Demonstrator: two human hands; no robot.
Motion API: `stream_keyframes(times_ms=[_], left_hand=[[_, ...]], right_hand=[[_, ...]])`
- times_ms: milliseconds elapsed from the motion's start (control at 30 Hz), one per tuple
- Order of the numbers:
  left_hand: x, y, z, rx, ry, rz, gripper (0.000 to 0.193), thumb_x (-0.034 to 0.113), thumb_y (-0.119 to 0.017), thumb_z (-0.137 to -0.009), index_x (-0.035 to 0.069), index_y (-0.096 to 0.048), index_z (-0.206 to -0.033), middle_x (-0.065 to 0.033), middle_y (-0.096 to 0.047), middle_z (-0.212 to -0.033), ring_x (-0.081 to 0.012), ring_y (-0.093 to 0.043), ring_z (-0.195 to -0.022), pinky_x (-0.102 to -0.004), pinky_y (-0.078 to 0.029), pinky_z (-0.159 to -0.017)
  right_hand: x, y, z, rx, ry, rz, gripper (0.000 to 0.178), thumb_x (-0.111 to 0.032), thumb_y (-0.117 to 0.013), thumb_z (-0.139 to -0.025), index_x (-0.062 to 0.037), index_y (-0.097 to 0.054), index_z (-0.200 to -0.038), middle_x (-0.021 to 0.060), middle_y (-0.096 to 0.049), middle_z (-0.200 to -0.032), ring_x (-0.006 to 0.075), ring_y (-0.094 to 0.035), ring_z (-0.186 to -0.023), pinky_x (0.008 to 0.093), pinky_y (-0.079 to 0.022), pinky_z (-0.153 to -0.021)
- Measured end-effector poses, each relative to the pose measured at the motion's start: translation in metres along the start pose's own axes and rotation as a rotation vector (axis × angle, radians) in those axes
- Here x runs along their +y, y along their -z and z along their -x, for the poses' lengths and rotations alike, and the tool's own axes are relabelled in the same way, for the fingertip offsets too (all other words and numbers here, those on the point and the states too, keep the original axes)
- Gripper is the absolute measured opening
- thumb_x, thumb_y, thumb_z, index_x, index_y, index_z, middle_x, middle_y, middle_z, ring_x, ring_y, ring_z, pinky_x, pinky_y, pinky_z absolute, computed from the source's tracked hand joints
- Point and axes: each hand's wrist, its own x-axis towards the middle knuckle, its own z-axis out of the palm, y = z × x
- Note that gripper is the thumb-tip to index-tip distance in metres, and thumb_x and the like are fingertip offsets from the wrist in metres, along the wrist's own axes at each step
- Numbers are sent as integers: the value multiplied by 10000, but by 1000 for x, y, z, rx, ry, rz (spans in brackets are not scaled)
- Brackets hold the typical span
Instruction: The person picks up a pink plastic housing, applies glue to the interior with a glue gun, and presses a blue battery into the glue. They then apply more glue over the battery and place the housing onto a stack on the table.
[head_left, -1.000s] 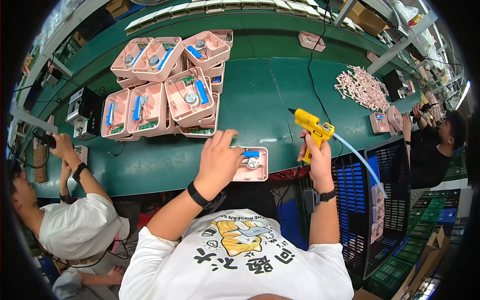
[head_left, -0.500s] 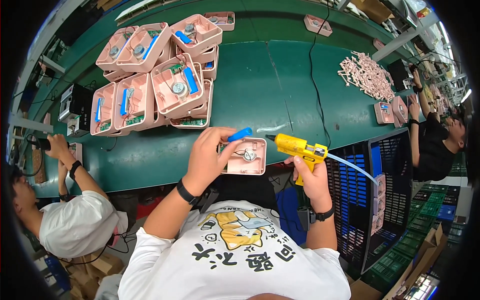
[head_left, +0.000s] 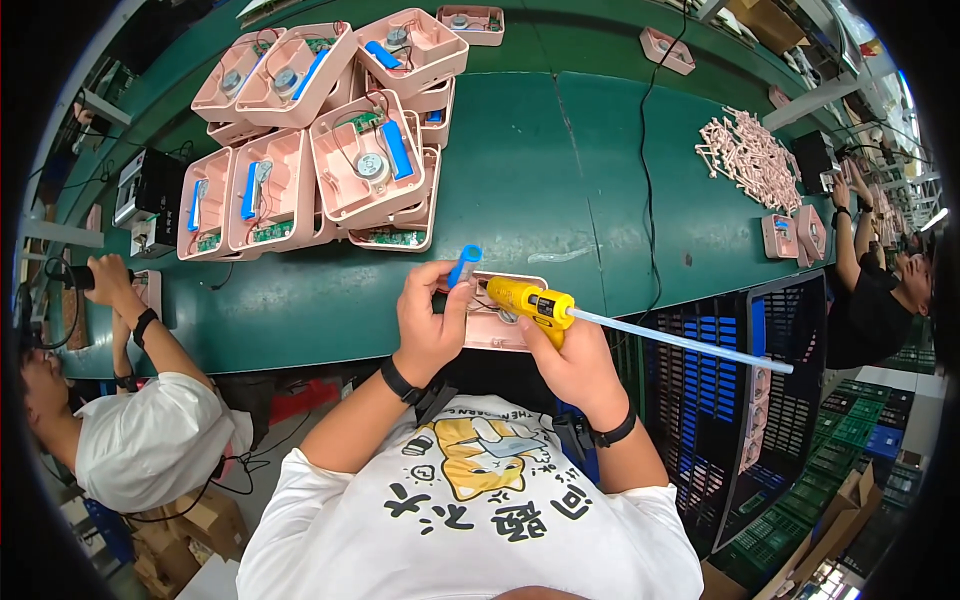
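My left hand (head_left: 428, 322) pinches a blue cylindrical battery (head_left: 465, 266), tilted up over the table's near edge. In my right hand (head_left: 582, 372) is a yellow hot glue gun (head_left: 532, 300), its nozzle pointing left and close to the battery. A long translucent glue stick (head_left: 680, 342) sticks out of the gun's back end. Below both hands sits an open pink plastic housing (head_left: 495, 335). The gun and my hands cover much of its inside. Whether the nozzle touches the battery I cannot tell.
Stacked pink housings (head_left: 275, 190) with blue batteries, speakers and circuit boards stand at the left. A heap of small pink parts (head_left: 750, 160) lies far right. A black cable (head_left: 648, 180) crosses the green table (head_left: 510, 150). Dark crates (head_left: 690, 420) stand at right. Co-workers sit on both sides.
The glue gun has moved left, over the housing and up to the battery. My left hand has turned the battery more upright. The view has shifted slightly.
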Motion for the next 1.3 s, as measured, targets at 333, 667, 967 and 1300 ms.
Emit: stream_keyframes(times_ms=[333,667,967,1300], left_hand=[[39,8,-29,-156,-120,-288,214,54,-727,-1033,40,-743,-1245,-110,-713,-997,-297,-686,-916,-405,-506,-870],[33,8,-32,-226,-330,-281,249,61,-760,-1004,56,-760,-1252,-100,-729,-1015,-295,-676,-889,-413,-507,-900],[42,7,-36,-314,-214,-314,174,141,-816,-988,86,-757,-1143,-35,-702,-879,-221,-650,-741,-390,-488,-923],[42,5,-38,-361,-237,-373,162,194,-822,-997,95,-753,-1106,-34,-709,-872,-223,-668,-763,-397,-480,-927]], right_hand=[[7,27,22,74,-197,-77,234,-130,-730,-1068,57,-738,-1209,77,-787,-971,144,-724,-851,318,-575,-778],[9,35,33,172,-180,17,261,-168,-745,-1048,26,-774,-1219,130,-785,-917,209,-709,-751,349,-550,-710],[12,31,33,179,-152,-12,260,-175,-755,-1036,41,-780,-1179,146,-775,-865,218,-708,-711,360,-542,-669],[3,43,34,107,-169,60,276,-142,-746,-1046,31,-771,-1260,127,-827,-1075,178,-752,-901,325,-582,-822]])
